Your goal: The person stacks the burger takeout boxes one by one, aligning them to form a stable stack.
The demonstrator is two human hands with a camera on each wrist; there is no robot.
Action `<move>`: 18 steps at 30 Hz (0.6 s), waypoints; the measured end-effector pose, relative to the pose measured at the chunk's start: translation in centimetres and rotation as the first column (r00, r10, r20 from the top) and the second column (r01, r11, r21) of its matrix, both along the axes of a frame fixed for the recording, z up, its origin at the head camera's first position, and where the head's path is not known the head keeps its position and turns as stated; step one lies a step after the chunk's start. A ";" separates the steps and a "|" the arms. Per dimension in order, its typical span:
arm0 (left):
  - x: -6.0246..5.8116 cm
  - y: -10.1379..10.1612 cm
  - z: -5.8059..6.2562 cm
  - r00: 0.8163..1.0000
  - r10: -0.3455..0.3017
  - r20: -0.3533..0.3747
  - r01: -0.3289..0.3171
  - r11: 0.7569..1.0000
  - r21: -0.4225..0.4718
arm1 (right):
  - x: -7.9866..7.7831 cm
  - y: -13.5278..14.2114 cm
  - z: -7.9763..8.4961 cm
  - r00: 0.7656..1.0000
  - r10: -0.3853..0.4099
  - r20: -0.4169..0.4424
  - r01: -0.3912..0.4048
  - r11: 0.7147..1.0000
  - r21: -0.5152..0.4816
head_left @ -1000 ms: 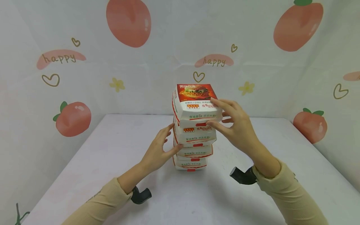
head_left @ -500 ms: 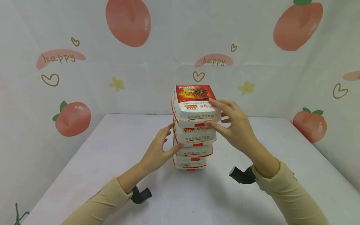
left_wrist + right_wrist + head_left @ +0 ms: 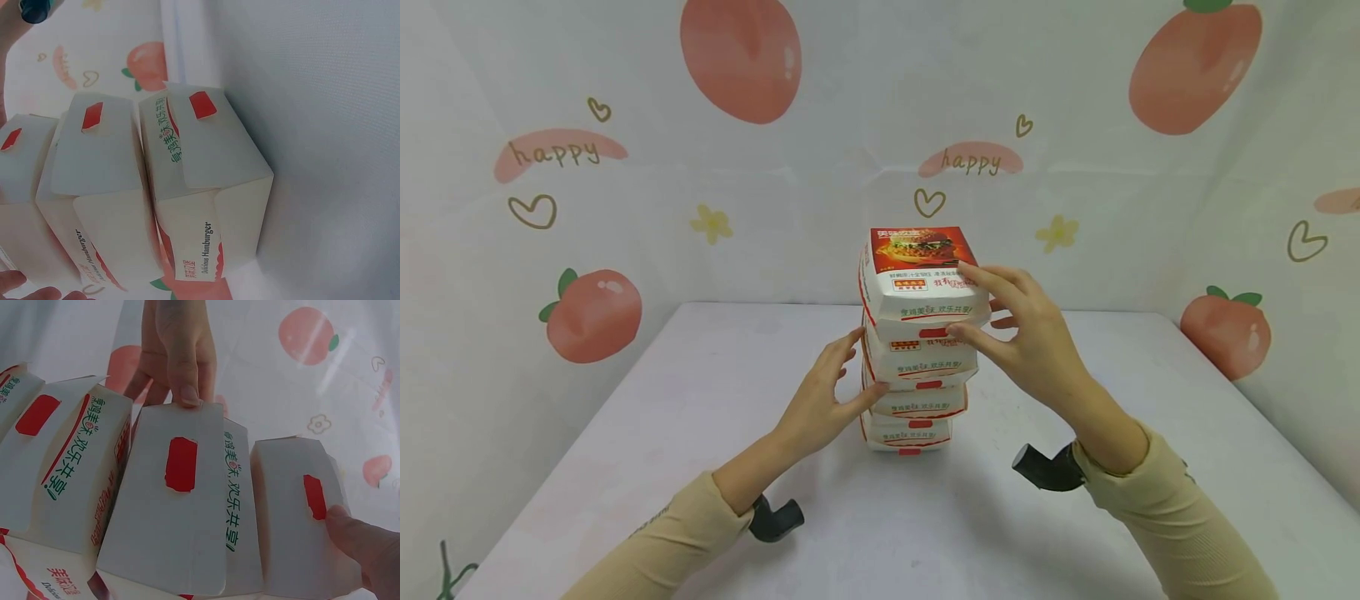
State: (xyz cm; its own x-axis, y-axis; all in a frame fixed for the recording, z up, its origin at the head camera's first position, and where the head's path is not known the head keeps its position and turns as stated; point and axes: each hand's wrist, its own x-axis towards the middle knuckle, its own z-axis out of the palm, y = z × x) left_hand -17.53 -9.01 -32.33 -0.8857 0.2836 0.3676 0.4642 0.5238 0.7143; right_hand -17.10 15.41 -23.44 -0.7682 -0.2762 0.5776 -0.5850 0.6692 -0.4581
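Several white hamburger boxes with red tabs stand in one upright, slightly uneven stack. My right hand holds the top hamburger box, thumb low on its front and fingers over its upper right edge. A burger picture covers part of its lid. In the right wrist view, my right thumb lies beside that box's red tab. My left hand rests against the left side of the second box, fingers extended, thumb at its front corner. The bottom box stands on the table in the left wrist view.
A white table extends around the stack. Behind it hangs a white cloth printed with fruit, hearts and flowers. Dark wrist cameras, one on the right wrist and one on the left, stick out over the table.
The top hamburger box and my right hand have shifted very slightly down and left over the stack. My left hand keeps its place at the side.
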 end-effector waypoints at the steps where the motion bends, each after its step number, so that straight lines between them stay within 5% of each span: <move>1: 0.0 0.0 0.0 1.000 0.001 0.000 -0.001 1.000 0.000 | 0.0 0.0 0.0 1.000 0.000 0.001 0.000 1.000 0.001; 18: 0.2 0.2 0.2 1.000 0.003 0.001 -0.003 1.000 0.009 | 0.0 0.2 0.2 1.000 0.011 0.001 -0.011 1.000 0.008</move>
